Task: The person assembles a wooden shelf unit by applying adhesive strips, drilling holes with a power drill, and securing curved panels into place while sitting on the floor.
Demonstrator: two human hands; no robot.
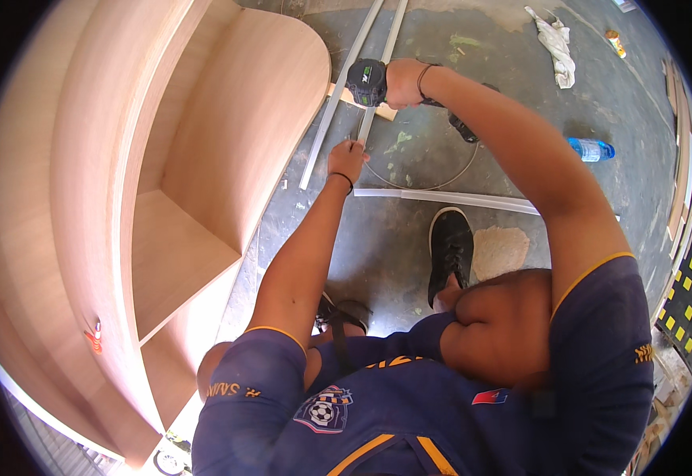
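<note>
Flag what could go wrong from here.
1. The right hand grips a black power tool close to the left hand, which wears no glove; a slip might hurt it.
2. The pale strip at the left hand is long and narrow, with no clamp visible; it could twist or shift.
3. A loose strip lies on the floor just ahead of the black shoe, so a step forward might catch it.

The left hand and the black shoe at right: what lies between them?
In the head view, a thin curved cord and a white strip lie between the left hand and the shoe.
</note>
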